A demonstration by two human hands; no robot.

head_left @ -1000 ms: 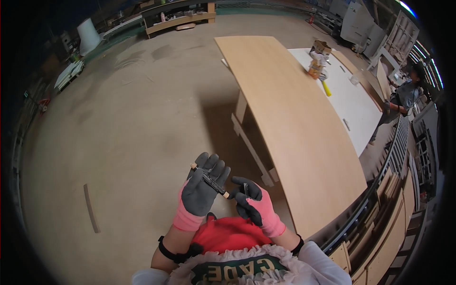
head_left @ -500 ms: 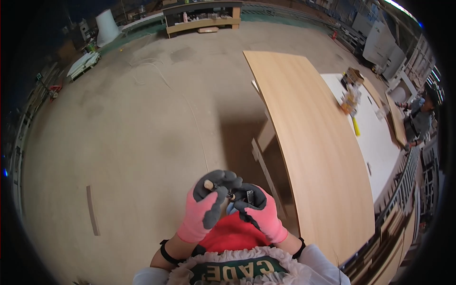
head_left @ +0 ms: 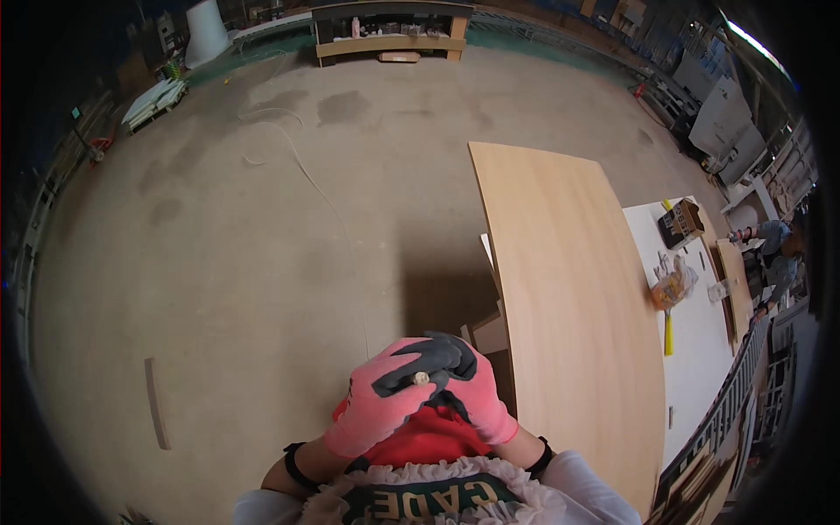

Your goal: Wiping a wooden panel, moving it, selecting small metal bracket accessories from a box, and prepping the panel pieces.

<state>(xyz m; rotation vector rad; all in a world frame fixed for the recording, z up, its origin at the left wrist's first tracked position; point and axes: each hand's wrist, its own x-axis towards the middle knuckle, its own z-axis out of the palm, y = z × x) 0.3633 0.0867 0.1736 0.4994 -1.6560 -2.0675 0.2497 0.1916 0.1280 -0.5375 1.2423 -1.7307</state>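
Both my hands wear pink work gloves with dark grey palms and fingers, and they meet in front of my waist. My left hand [head_left: 383, 395] is closed around a small slim dark tool whose pale round end [head_left: 421, 379] pokes out beside the thumb; the rest of it is hidden by the gloves. Pressed against the left fingers, my right hand [head_left: 472, 389] is closed too, and what lies inside it cannot be made out. Just right of my hands is a long light wood panel [head_left: 569, 297], which neither hand touches.
Beyond the panel, a white board [head_left: 700, 376] bears an open box [head_left: 681, 225], a plastic bag [head_left: 672, 284] and a yellow-handled tool [head_left: 668, 334]. A co-worker [head_left: 774, 254] stands at the far right. A dark strip [head_left: 156, 402] and a thin hose [head_left: 302, 166] lie on the floor.
My hands have come together and closed over the small tool, leaving only its pale end showing. The view has shifted, so the panel and white board appear lower.
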